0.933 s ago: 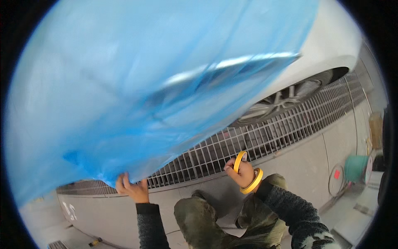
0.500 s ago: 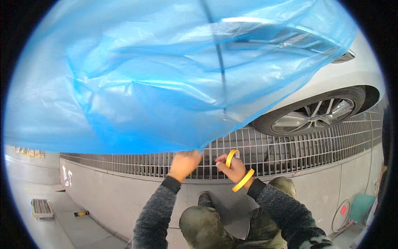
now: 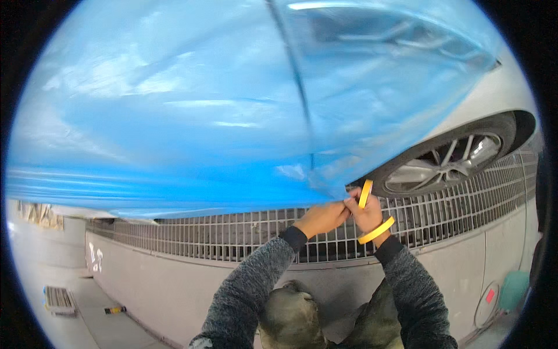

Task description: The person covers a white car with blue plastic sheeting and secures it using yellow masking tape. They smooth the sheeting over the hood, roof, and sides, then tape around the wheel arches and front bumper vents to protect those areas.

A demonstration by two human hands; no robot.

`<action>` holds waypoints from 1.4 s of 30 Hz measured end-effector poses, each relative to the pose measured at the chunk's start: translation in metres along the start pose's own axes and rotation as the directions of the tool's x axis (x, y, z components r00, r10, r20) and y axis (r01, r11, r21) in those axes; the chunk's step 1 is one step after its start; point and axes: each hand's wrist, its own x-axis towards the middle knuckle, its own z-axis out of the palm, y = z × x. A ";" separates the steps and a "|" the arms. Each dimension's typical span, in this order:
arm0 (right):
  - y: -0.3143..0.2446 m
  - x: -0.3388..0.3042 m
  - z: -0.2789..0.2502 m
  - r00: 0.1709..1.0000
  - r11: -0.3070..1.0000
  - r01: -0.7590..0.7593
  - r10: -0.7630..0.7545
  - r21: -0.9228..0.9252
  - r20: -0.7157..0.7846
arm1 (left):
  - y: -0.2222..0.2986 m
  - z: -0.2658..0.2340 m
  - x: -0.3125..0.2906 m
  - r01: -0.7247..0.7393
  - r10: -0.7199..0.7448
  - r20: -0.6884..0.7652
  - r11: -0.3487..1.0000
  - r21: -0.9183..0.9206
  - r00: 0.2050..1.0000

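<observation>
Much of the car (image 3: pixel 504 93) lies under blue film (image 3: pixel 174 139), wheel (image 3: pixel 447 173) at right bare; below centre, the left hand (image 3: pixel 321 220) pinches film; the right hand (image 3: pixel 366 216), I cannot tell.

The grey floor (image 3: pixel 90 298) bears a slatted rectangular piece (image 3: pixel 59 299) at left; near it lies a small black-and-yellow object (image 3: pixel 115 310).

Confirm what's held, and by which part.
Blue film, apparently by its lower corner, where the left hand and right hand meet; each hand's fingertip grip is hidden. One yellow tape roll rings the right hand, another yellow roll its wrist.
</observation>
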 end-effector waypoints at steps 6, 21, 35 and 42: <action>-0.028 0.001 -0.036 0.998 0.997 0.057 -0.058 -0.053 -0.029 | -0.006 0.023 0.022 -0.130 0.116 -0.060 0.905 -0.404 0.991; 0.002 -0.008 -0.119 0.883 0.749 0.252 -0.437 -0.612 -0.171 | -0.123 0.033 -0.186 -0.633 -0.673 -0.315 -0.296 -0.715 0.670; 0.008 -0.001 -0.181 0.831 0.463 0.036 -0.506 -0.885 -0.231 | -0.230 0.071 -0.088 -0.590 -0.876 -0.338 0.079 -0.804 0.343; -0.025 0.018 -0.200 0.686 0.451 -0.153 -0.592 -0.879 -0.423 | -0.218 0.056 -0.071 -0.495 -0.877 -0.238 -0.001 -0.869 0.418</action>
